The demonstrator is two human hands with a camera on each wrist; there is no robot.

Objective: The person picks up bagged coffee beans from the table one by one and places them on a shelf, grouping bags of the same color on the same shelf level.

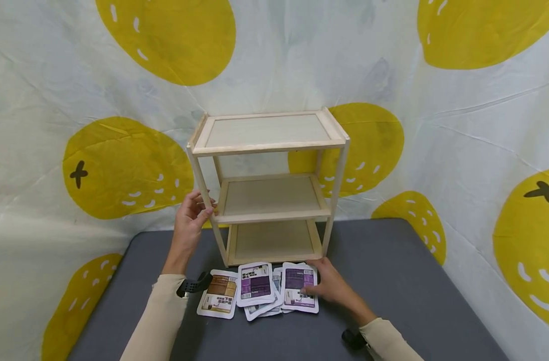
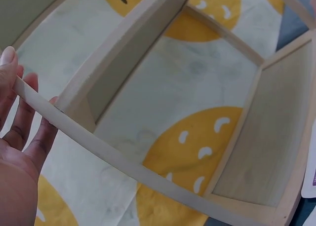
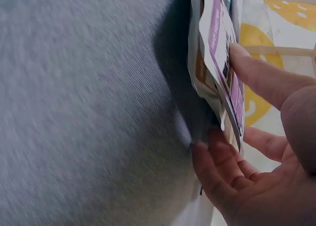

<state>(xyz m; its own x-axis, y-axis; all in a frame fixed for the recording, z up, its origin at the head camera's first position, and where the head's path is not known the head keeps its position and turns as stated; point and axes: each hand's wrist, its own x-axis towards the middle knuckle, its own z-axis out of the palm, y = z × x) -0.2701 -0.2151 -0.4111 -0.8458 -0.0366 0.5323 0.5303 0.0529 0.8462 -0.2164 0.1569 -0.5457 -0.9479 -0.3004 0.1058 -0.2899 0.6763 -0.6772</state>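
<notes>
A three-tier wooden shelf [image 1: 269,147] stands on the dark table. My left hand [image 1: 188,220] holds its front left post [image 2: 123,160], thumb on one side and fingers on the other, near the middle tier. Several flat packets with white edges lie before the shelf. My right hand [image 1: 335,287] grips the rightmost purple-labelled packet [image 1: 300,285] at its right side. In the right wrist view, the thumb presses on that packet's face [image 3: 219,43] while the other fingers are at its edge, partly hidden. Another purple packet [image 1: 255,283] tops the pile's left part.
A brown-labelled packet [image 1: 220,295] lies left of the pile, close to the left wrist's dark band [image 1: 195,285]. Behind the shelf hangs a pale cloth [image 1: 274,60] with large yellow fruit prints. The grey table [image 1: 382,271] extends to both sides.
</notes>
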